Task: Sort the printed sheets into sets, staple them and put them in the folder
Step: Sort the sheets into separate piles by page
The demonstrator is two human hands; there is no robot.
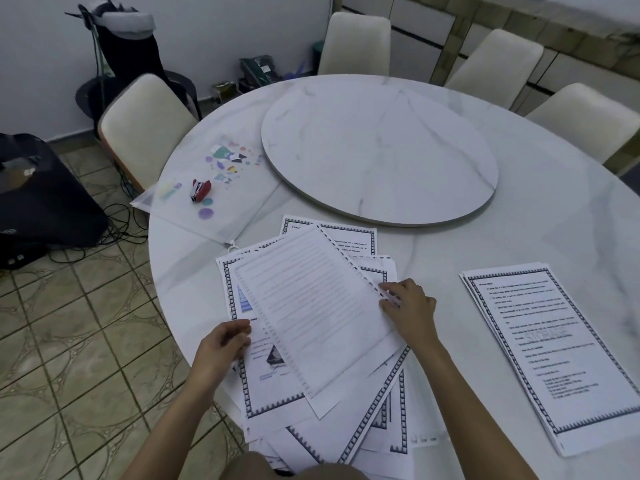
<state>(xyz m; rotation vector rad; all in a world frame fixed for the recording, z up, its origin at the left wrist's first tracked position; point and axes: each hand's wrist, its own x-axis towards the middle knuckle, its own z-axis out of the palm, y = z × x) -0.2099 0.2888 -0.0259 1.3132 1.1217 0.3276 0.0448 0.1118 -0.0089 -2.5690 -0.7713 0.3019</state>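
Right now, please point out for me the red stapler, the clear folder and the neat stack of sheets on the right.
Red stapler (201, 190), head view, middle of its red body.
Clear folder (239, 209), head view, bare plastic right of the stapler.
Neat stack of sheets (547, 348), head view, centre of the top page.

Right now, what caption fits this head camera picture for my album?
Two hands lift a sheet from a messy paper pile, with a neat stack alongside and a red stapler on the folder.

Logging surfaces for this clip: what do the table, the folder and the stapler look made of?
Table: glossy white marble or marble-look slab, grey veins. Folder: frosted translucent plastic, colourful print, zip closure. Stapler: red shell, probably plastic, with metal parts; too small to confirm.
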